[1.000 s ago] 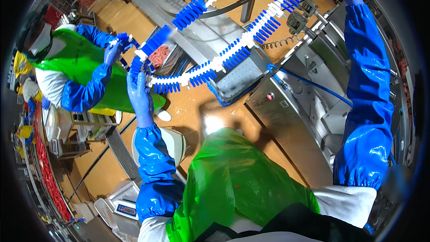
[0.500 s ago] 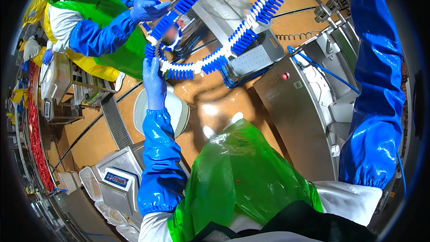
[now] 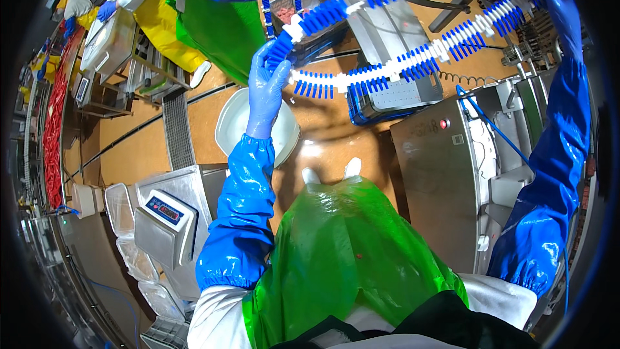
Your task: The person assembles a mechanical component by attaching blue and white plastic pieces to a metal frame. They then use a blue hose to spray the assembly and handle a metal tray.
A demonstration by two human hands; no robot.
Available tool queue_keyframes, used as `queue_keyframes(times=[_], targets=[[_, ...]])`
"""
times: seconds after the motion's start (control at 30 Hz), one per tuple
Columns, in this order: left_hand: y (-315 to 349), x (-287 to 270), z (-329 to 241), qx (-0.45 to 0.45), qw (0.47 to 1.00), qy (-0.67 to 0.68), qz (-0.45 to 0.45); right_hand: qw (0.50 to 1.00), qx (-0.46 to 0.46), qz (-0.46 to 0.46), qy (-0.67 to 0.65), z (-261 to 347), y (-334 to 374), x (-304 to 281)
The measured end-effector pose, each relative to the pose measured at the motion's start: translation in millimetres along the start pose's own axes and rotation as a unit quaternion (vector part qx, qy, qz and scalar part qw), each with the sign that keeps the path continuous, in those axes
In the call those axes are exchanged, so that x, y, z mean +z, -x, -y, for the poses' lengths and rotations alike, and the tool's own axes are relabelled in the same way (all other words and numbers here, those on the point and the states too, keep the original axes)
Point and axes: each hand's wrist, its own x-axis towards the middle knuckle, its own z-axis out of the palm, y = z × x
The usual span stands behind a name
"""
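two long stretches of slatted belt point(image 3: 394, 71) at the far side; the person's own two gloved hands point(image 3: 266, 94); two green aprons point(image 3: 381, 245); three white boots point(image 3: 352, 167), one farther left; one rounded white tub point(image 3: 236, 119); one red button point(image 3: 444, 123) at right.

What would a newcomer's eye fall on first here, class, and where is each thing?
First, the toothed blue-and-white chain, stretching across the upper middle toward the upper right, its left part held in the gloved left hand. Next, the bright green apron at the lower middle. Then the pale tub, left of centre on the orange floor, partly behind the left forearm.
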Motion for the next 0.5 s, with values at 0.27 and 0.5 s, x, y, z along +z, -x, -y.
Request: queue_keyframes(times=[0.27, 0.5], targets=[[-2.2, -2.8, -0.5, -0.052, 0.998, -0.031, 0.013, 0.997, 0.040, -0.052, -0.040, -6.0, 51.8, 0.1], [-2.8, -0.3, 8.1, -0.057, 0.997, -0.036, 0.036, 0.992, 0.105, 0.000, 0.063, 14.6, 68.8, -17.6]])
